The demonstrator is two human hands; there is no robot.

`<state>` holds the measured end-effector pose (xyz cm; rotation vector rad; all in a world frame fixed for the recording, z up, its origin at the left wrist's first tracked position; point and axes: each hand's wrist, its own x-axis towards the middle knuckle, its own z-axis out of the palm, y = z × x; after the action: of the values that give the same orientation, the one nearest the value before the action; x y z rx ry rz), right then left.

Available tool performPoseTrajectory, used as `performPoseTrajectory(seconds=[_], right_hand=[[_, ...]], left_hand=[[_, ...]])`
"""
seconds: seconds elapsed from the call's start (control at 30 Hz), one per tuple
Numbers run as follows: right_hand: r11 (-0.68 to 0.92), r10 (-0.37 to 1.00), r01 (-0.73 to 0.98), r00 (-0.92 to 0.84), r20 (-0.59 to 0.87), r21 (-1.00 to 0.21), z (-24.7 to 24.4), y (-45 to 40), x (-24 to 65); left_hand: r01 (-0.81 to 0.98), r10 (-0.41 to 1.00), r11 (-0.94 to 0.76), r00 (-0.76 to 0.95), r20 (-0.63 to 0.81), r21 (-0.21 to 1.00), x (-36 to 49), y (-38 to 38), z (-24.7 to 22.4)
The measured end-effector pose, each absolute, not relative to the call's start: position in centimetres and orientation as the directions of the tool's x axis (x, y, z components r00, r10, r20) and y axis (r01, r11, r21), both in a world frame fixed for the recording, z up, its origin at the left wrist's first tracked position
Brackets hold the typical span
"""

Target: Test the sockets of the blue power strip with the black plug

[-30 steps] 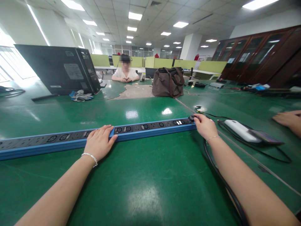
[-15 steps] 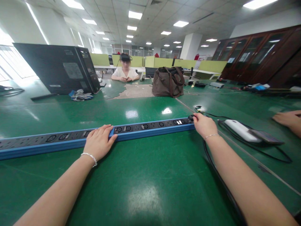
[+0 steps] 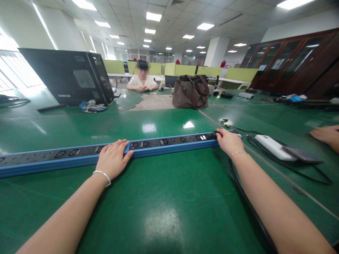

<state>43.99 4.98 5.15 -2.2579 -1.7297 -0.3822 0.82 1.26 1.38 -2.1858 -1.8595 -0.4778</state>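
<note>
A long blue and black power strip lies across the green table, its sockets facing up. My left hand rests over the strip near its middle, fingers across the top and thumb along the near side. Toward the right end, my right hand is closed around a black plug, which sits at a socket of the strip. How deep the plug is seated is hidden by my fingers. From beneath that hand a black cable runs down toward the table's near edge.
A black computer case and gloves stand at the left. A brown bag is further back, with a person seated beyond. On the right lie a white device with cables and another person's hand.
The view has shifted slightly. My right hand has moved a little along the strip's end, uncovering a small part of it; my left hand stays in place.
</note>
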Motion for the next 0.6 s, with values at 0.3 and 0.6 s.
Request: performPoseTrajectory(seconds=[0.3,0.6], right_hand=[[-0.255,0.884,0.964,0.266,0.384,-0.082,4.54,5.08,44.45],[-0.266,0.882,0.957,0.291,0.370,-0.118,4.64,4.91,44.15]], left_hand=[[0.987,0.916,-0.157,0.135,0.378,0.028,0.79,1.31,1.39],[0.985,0.913,-0.167,0.140,0.382,0.037,0.82,1.28,1.42]])
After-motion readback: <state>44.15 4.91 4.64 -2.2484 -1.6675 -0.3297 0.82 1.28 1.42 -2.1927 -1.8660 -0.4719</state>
